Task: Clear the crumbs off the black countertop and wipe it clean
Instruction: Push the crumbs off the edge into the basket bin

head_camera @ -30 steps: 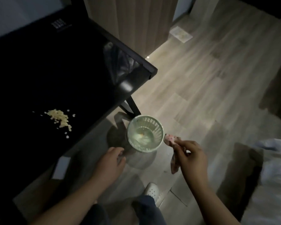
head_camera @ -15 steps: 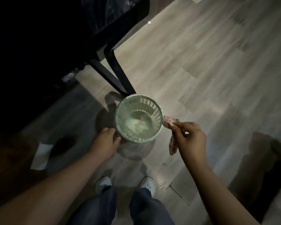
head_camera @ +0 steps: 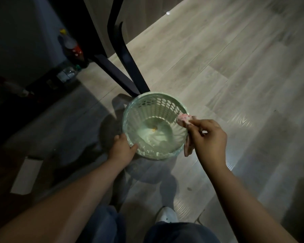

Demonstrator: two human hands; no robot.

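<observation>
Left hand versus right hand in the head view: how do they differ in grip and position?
The left hand grips the rim of the pale green slotted plastic basket; the right hand pinches a crumpled pink spotted cloth instead. The left hand sits at the basket's near-left side, the right hand at its right. Both are bare, beside the rim.

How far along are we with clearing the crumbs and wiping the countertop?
Done: little shows; the green bin holds just one orange speck. In hand: the left hand grips the bin's rim, the right hand pinches the pink cloth by it. Left: the countertop is out of view, so sweeping and wiping probably remain.
</observation>
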